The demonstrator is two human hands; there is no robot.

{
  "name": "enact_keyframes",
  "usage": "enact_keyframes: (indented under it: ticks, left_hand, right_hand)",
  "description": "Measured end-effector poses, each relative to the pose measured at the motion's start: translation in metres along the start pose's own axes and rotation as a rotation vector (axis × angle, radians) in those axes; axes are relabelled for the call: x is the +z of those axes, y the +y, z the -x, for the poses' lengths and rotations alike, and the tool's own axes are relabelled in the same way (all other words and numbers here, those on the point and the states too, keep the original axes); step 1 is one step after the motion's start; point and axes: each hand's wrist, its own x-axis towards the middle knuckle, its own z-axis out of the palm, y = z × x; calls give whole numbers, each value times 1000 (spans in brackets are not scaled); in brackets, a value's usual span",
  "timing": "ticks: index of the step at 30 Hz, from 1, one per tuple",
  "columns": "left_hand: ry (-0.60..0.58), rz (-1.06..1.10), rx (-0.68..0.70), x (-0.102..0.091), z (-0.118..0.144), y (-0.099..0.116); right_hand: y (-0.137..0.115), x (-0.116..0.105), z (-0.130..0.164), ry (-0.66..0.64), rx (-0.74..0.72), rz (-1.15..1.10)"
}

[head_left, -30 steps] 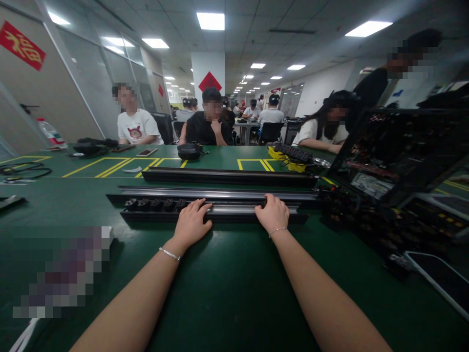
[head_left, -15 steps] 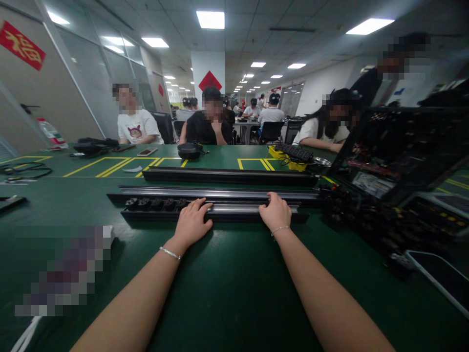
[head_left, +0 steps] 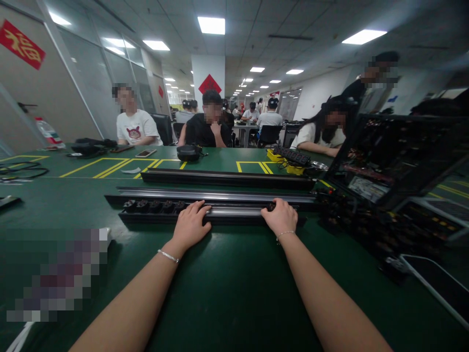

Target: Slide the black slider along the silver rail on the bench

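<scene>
A long black power strip with a silver rail and several black sockets at its left end lies across the green table in front of me. My left hand rests flat on it near the sockets, fingers spread over the rail. My right hand curls over the strip's right part, fingers wrapped on its far edge. Both wrists wear thin bracelets. A second strip lies just behind, and a third farther back.
A large black open equipment case with wiring stands at the right. A yellow-and-black socket block and a black pouch sit farther back. Other people sit across the table; one stands at the right. Cables lie at the far left.
My right hand has slid to the right along the strip and its fingers have curled over the far edge. My left hand has stayed put. The view shifted slightly.
</scene>
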Motion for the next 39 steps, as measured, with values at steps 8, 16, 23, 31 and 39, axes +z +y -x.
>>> enact_keyframes:
  ticks: [8, 16, 23, 31, 39]
  left_hand:
    - [4, 12, -4, -1, 0, 1]
    - [8, 8, 4, 0, 0, 0]
    - [-8, -3, 2, -1, -1, 1]
    - [-7, -5, 4, 0, 0, -1]
    - [-10, 12, -3, -2, -1, 1]
  right_hand:
    - [4, 2, 1, 30, -28, 2]
    - [7, 4, 0, 39, -28, -15]
    - [10, 4, -1, 59, -10, -12]
    - [14, 5, 0, 110, 12, -17]
    - [19, 3, -5, 76, 36, -42]
